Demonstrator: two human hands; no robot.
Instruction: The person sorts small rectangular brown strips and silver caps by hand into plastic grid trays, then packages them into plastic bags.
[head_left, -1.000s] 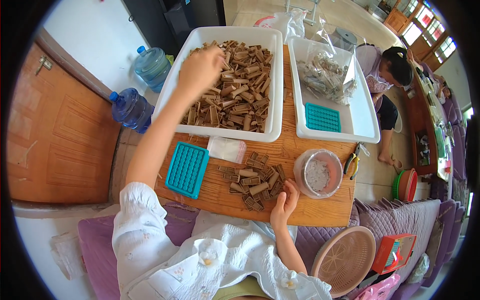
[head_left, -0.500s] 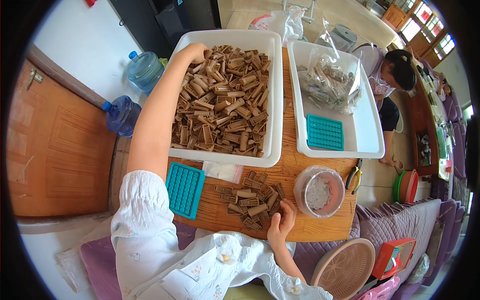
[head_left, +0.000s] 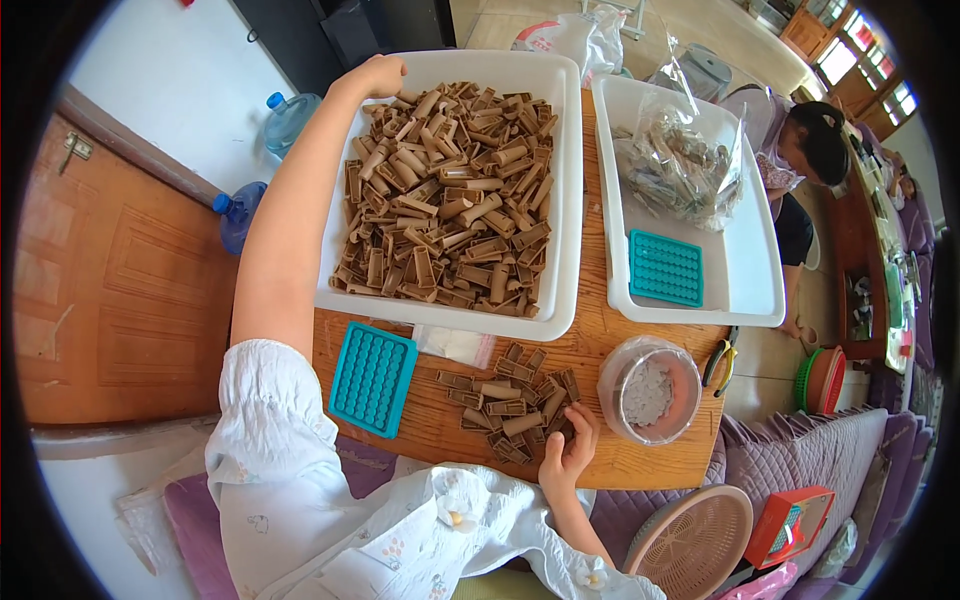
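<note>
A large white plastic tub (head_left: 566, 200) holds a heap of brown trough-shaped plastic pieces (head_left: 450, 200). My left arm reaches along the tub's left side. My left hand (head_left: 380, 76) is at its far left corner, fingers curled over the rim; the fingertips are partly hidden. Close to the table's front edge, my right hand (head_left: 569, 450) rests beside a small pile of the same brown pieces (head_left: 505, 397). Its fingers are loosely bent and apart, with nothing visible in them. A teal molded tray (head_left: 372, 380) lies left of this pile.
Right of the pile stands a plastic-lined round container (head_left: 650, 390) of whitish bits, with pliers (head_left: 720, 360) beyond it. A second white tub (head_left: 745, 295) holds bagged items and a teal tray (head_left: 665, 267). A small clear bag (head_left: 455, 345) lies by the large tub. Another person (head_left: 800, 150) sits at far right.
My left hand has moved away from the brown pieces, up to the tub's far left corner. The tub's near left corner appears farther left. My right hand has hardly moved.
</note>
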